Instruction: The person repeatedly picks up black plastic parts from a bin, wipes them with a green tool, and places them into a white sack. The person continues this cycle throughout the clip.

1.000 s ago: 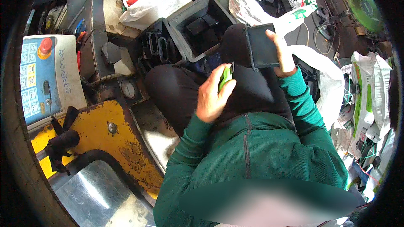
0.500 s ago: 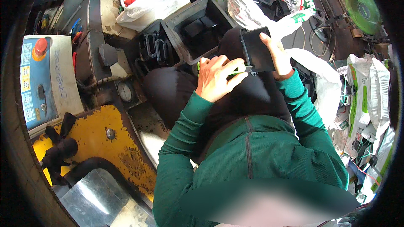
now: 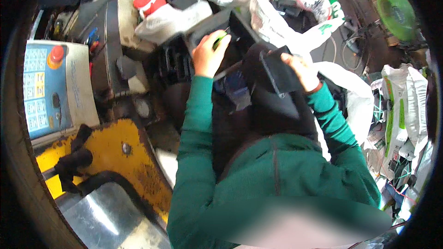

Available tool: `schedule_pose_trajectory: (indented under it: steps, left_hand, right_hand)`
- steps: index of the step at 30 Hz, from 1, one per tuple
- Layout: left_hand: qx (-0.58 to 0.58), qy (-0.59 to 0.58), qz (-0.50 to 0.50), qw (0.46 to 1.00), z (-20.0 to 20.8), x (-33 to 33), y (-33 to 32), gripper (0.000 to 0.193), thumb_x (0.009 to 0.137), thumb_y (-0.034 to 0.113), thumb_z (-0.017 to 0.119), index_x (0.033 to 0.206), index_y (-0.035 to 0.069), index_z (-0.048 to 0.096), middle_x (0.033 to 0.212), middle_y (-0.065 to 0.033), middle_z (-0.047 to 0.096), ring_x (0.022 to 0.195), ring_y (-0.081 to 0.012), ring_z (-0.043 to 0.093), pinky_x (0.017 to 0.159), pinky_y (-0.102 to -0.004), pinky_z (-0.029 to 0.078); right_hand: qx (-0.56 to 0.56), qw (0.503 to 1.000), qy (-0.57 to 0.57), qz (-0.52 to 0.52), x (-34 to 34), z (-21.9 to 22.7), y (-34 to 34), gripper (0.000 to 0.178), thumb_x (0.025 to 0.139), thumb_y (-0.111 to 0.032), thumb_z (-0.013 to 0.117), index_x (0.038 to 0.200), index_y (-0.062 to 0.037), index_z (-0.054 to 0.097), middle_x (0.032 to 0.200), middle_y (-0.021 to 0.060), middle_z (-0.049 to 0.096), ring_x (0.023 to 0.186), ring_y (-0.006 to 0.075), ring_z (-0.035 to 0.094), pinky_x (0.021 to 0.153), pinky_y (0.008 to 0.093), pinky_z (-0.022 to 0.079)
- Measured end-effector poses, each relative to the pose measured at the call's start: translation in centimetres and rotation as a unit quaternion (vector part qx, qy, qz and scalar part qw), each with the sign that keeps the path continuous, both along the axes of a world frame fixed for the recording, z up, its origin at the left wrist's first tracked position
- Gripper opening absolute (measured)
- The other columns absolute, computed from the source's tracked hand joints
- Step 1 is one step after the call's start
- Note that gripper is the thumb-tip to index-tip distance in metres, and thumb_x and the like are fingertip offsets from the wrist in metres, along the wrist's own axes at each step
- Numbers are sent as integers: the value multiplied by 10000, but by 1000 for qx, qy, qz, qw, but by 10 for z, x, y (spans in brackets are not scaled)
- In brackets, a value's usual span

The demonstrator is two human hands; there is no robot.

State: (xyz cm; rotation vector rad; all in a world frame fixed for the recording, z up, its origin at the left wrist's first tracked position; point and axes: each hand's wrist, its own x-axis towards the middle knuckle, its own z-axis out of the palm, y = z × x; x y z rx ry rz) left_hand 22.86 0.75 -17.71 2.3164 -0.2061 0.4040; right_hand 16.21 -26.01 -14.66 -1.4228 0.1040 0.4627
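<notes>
My left hand (image 3: 208, 57) is closed around a green-handled knife (image 3: 219, 40), its thin blade pointing away from me over the grey bin (image 3: 230, 18). A black plastic part (image 3: 278, 73), flat-faced with raised edges, rests against my thigh. My right hand (image 3: 301, 71) grips this part by its right side, the thumb lying on its face. Left of the grey bin stands a darker bin holding several black slotted parts (image 3: 176, 62). Fingers of my left hand are partly hidden behind its back.
White sacks (image 3: 272, 16) with black parts inside stand ahead to the right. A green fan (image 3: 396, 13) is at the far right. On the left are a control panel (image 3: 44, 90) with a red button and a yellow machine surface (image 3: 122, 157). A red-lidded container (image 3: 148, 1) stands at the back.
My left hand has moved away from the black plastic part, forward and left over the grey bin, still with the knife. My right hand keeps hold of the part, which has shifted slightly.
</notes>
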Motion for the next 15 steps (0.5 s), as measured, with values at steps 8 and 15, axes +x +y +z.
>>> schedule_pose_trajectory:
  steps: [8,15]
  left_hand:
    - [-80,-27,-114,990,6,-41,-39,232,787,203,737,924,43,640,876,-141,660,818,-281,652,732,-372,503]
    - [35,199,145,969,-34,33,56,568,737,564,673,930,31,658,932,-235,653,900,-391,629,772,-447,485]
  right_hand:
    - [28,995,-79,-60,0,-13,-14,308,943,-286,559,1087,-26,640,940,2,648,863,90,578,771,258,467]
    - [-157,981,50,-100,-62,3,-159,442,916,-321,584,1235,-15,572,1085,91,657,963,192,618,847,320,474]
